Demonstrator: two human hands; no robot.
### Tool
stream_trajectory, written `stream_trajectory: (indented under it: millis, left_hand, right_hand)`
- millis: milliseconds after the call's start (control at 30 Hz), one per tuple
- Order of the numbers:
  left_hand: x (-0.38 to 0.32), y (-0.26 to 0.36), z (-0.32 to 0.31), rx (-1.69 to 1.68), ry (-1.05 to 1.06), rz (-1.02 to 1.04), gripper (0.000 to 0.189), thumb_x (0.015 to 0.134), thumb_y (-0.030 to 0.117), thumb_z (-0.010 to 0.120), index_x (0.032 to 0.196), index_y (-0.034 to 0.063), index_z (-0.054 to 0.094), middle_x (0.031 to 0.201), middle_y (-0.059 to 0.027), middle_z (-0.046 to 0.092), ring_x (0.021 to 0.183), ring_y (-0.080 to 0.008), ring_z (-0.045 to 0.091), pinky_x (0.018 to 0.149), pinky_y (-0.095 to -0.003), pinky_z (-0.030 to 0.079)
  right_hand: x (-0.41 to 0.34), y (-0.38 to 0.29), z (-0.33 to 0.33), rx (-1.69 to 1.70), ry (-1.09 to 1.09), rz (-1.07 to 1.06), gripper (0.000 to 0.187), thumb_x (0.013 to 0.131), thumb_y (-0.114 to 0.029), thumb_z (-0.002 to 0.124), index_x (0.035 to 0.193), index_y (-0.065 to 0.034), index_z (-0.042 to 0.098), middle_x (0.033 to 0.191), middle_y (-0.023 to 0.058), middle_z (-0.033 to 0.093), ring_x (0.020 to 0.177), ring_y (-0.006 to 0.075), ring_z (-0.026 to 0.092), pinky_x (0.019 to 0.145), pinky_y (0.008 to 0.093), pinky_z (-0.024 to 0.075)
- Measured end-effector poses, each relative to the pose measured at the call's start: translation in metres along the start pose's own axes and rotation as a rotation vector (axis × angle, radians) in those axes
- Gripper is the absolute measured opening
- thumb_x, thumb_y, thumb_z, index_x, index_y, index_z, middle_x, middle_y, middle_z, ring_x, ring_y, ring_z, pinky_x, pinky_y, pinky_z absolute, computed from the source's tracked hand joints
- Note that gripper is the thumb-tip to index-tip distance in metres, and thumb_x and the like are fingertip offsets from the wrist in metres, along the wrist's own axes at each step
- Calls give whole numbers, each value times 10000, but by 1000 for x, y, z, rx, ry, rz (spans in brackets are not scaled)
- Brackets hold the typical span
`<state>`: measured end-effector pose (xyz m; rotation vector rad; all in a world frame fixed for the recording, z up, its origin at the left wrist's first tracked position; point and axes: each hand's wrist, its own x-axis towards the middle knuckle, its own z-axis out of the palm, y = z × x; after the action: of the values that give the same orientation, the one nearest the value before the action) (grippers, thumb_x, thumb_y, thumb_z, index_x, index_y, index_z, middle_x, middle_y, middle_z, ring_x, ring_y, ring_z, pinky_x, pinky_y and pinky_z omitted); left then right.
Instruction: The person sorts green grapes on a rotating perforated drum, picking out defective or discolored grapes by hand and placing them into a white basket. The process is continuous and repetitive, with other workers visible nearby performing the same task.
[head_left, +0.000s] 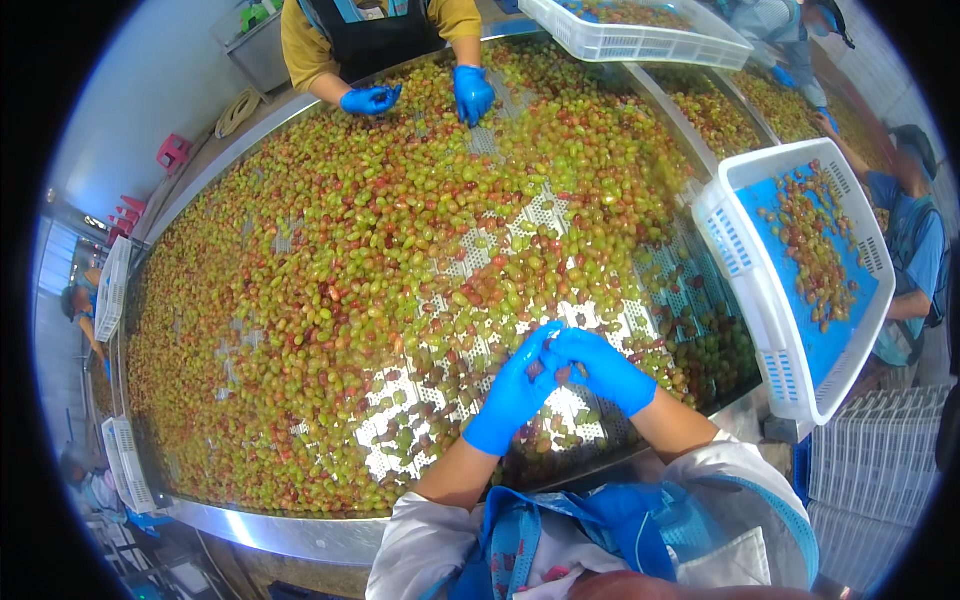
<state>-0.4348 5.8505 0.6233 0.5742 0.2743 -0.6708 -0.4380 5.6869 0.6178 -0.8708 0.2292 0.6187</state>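
My left hand, in a blue glove, is curled just above the near part of a perforated metal sorting table. Reddish grapes show in its cupped fingers. My right hand, gloved alike, meets it fingertip to fingertip. Whether a grape is pinched between those fingertips is hidden. Loose green and red grapes spread over most of the table, thinner near my hands, where bare metal shows through.
A white plastic crate with a blue liner and grapes rests at the table's right edge. Another crate sits at the far edge. Across from me, a co-worker's blue-gloved hands reach over the grapes. Stacked crates stand at lower right.
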Motion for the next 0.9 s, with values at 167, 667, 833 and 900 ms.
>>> stream_trajectory:
  millis: [167,667,833,900]
  left_hand:
    - [-13,7,-13,350,-102,143,390,1008,182,489,1356,6,488,1231,-117,598,1042,-237,612,831,-336,524]
    - [-69,31,-13,605,-43,249,342,990,192,497,1263,6,589,706,-21,598,528,-68,506,448,-199,380]
    - [-112,37,-12,445,-98,219,303,946,347,557,897,57,630,689,-15,581,606,-84,525,516,-214,371]
    - [-120,25,-20,293,6,231,399,964,316,545,1223,17,598,727,-27,601,568,-84,511,482,-215,390]
  right_hand:
    - [-9,10,21,-47,136,-34,305,954,-363,580,1042,-76,639,857,47,640,698,133,594,598,263,469]
    - [-37,6,93,-740,91,-124,293,956,-306,546,1043,-51,660,823,54,687,718,127,634,605,282,505]
    - [-49,17,122,-972,105,-88,290,964,-311,530,1052,-71,666,838,46,690,717,132,635,608,272,506]
    - [-51,30,129,-818,83,-89,299,958,-317,536,973,-50,669,809,58,683,642,123,599,556,264,479]
